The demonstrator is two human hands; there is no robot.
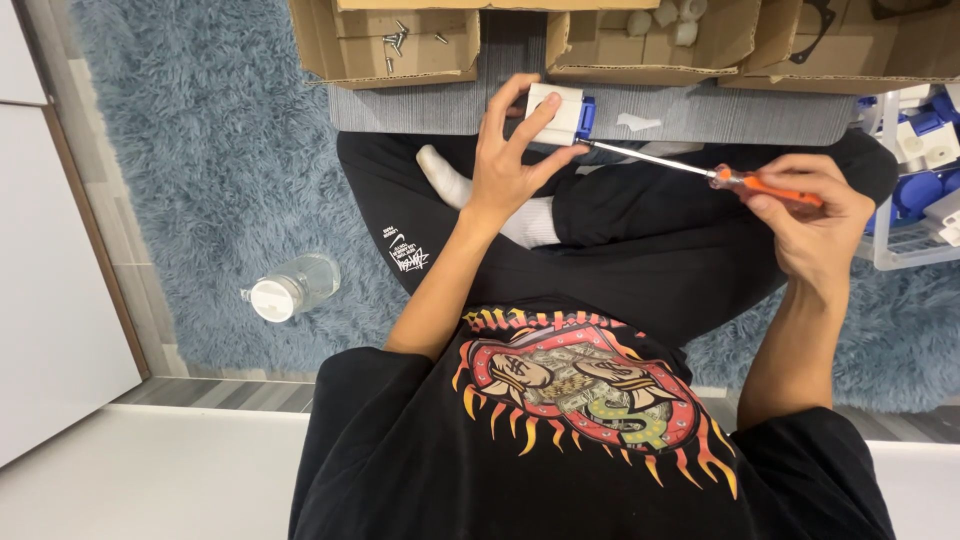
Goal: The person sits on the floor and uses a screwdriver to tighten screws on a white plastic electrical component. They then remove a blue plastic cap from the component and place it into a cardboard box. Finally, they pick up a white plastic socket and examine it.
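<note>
- Head view: the person sits cross-legged on a shaggy blue rug (180,150), looking down at both hands above the lap
- The left hand (505,165) is clamped round a small white and blue plastic block (560,112), fingers on its top face and thumb under its near edge; the block is held in the air just in front of a grey mat (420,105)
- The right hand (815,215) is closed round the orange handle of a screwdriver (700,172)
- The screwdriver's long axis runs nearly level across the picture, handle at the right and a little nearer the body, metal shaft pointing left and slightly away, its tip touching the blue end of the block
- The block's long side lies roughly in line with the shaft, blue end facing the tool
- Risk, as I judge it: the tip could slip off the block toward the left hand's thumb, since the block is held free with nothing bracing it; a tilted shaft could also ride out of the screw head
- Around: cardboard boxes (380,50) with loose screws (395,40) beyond the mat, a clear bin of blue and white parts (920,150) at the right, a plastic bottle (290,288) lying on the rug at the left
</note>
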